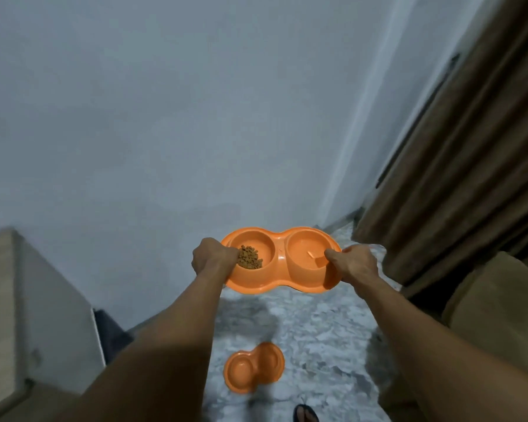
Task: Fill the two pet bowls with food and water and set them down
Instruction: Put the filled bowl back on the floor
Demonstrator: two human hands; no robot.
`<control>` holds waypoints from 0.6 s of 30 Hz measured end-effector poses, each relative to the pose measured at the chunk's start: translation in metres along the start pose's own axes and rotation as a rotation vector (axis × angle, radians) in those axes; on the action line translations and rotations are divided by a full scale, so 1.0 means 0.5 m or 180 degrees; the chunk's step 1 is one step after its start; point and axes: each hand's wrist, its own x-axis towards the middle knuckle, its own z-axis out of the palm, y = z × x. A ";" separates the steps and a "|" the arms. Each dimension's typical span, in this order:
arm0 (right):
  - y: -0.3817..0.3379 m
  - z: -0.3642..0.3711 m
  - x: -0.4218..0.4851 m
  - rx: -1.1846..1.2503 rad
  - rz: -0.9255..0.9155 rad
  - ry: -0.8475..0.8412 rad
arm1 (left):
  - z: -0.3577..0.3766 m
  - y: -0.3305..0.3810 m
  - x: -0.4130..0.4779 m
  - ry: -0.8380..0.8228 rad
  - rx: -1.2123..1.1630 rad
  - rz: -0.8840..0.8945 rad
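Head view: my left hand [212,257] grips the left rim of the orange double bowl [279,271], with kibble [250,257] in its left well and probably water [305,251] in the right. My right hand [355,264] grips the right rim. The bowl is in the air above the floor [317,330]; I should lower it level and slowly.

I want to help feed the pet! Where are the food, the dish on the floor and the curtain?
food [250,257], head view, middle of the pile
dish on the floor [253,367], head view, its middle
curtain [470,153], head view, middle fold

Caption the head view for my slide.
Left hand and right hand hold an orange double pet bowl with kibble above the floor.
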 end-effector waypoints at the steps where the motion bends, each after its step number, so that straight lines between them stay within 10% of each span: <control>1: -0.005 0.010 0.038 -0.0003 -0.0062 -0.0088 | 0.022 0.008 0.018 0.0082 -0.0049 -0.0107; 18: 0.123 0.420 0.362 -0.0162 0.0051 -0.1134 | 0.317 -0.238 0.358 0.0534 -0.0236 -0.1072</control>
